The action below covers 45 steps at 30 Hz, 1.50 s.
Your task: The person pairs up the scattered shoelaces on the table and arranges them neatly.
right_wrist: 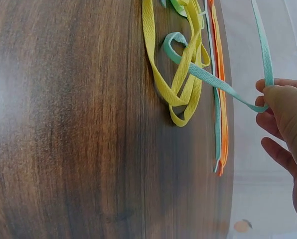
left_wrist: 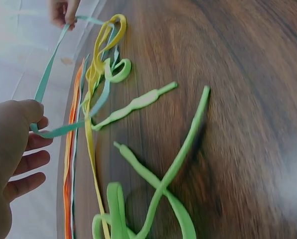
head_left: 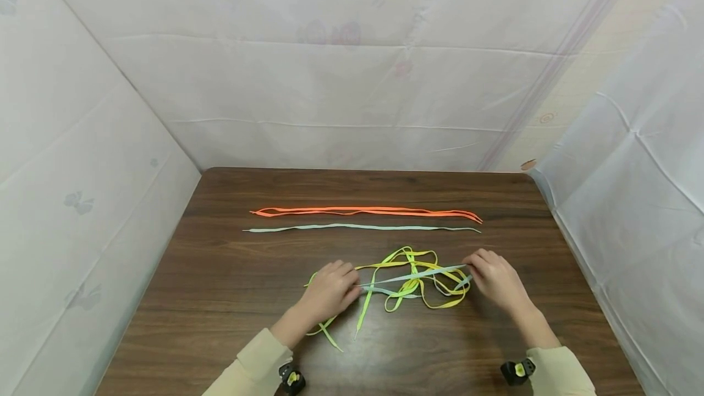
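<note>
Between the two hands, over the near half of the worktop, a flat mint shoelace runs nearly straight, slanting up toward the right edge. The left hand, left of centre, pinches it between thumb and index finger, the other fingers loosely bent and apart. The right hand, nearer the right edge, pinches it too, thumb against fingers. Past each hand the lace turns back down to the tangle below.

That tangle holds a yellow shoelace, looped mostly toward the right, and lime-green lengths toward the left, with loose ends pointing at the near edge; whether yellow and green join cannot be told. Beyond it, roughly parallel to the far edge, lies a second mint shoelace, and just behind that the orange shoelaces, stretched out side by side. White printed sheeting stands behind the far edge. Pale sleeves cover both forearms.
</note>
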### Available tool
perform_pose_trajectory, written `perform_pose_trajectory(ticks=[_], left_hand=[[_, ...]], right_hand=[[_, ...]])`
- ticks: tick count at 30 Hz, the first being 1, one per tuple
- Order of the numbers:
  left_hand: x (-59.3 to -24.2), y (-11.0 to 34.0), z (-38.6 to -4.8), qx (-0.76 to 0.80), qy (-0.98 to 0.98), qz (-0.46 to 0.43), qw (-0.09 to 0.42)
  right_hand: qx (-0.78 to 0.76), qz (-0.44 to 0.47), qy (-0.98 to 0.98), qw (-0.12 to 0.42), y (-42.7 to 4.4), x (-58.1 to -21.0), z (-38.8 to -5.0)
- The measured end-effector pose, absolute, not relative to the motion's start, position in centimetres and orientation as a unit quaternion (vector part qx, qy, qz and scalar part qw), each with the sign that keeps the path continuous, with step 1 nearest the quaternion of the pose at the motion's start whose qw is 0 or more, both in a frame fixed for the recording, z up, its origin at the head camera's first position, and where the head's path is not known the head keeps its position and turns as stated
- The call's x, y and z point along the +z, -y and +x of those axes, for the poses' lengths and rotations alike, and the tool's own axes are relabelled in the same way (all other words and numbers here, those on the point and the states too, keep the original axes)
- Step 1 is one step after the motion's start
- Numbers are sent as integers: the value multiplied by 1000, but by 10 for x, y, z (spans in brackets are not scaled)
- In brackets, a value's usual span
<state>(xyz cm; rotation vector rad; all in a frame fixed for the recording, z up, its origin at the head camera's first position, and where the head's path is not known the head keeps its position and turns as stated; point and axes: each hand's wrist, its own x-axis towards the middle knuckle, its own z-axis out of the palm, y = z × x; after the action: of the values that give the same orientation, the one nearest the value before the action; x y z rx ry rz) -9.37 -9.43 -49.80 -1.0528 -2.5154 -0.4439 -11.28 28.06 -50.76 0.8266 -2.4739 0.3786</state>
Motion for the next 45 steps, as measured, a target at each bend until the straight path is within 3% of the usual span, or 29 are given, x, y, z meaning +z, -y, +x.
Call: perform_pose_trajectory(ticks=[45], left_hand=[[-493,223,-98,-114,958,-211,156]], right_hand=[[134,280,914,262,-303,-513,-108]])
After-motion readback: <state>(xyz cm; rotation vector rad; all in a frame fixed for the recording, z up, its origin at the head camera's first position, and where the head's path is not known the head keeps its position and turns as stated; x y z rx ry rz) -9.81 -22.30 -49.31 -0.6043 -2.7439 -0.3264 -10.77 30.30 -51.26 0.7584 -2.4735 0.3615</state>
